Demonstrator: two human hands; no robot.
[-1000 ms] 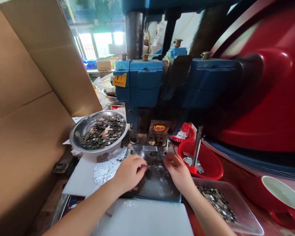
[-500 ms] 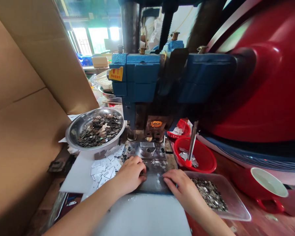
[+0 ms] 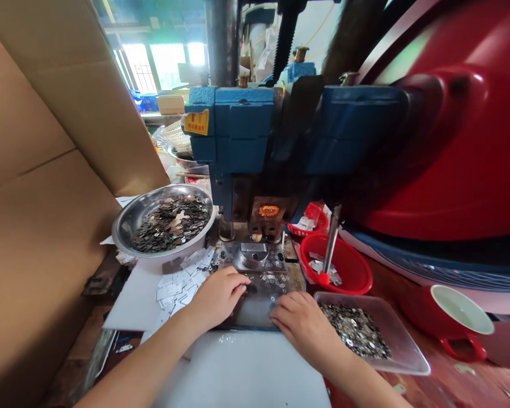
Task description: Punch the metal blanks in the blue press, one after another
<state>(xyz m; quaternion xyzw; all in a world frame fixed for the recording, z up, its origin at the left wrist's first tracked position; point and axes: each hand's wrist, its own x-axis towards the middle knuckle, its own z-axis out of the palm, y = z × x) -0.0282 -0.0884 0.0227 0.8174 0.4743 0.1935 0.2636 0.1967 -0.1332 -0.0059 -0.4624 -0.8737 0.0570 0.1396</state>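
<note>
The press block (image 3: 242,144) at upper centre is blue, its sticker (image 3: 196,122) yellow with red marks; lower centre, a dark grey base plate (image 3: 257,309); right of centre, a plain red bowl (image 3: 361,272).

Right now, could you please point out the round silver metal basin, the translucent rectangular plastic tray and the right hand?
Round silver metal basin (image 3: 126,224), head view: inner wall.
Translucent rectangular plastic tray (image 3: 404,347), head view: bare floor.
Right hand (image 3: 305,321), head view: its back.
</note>
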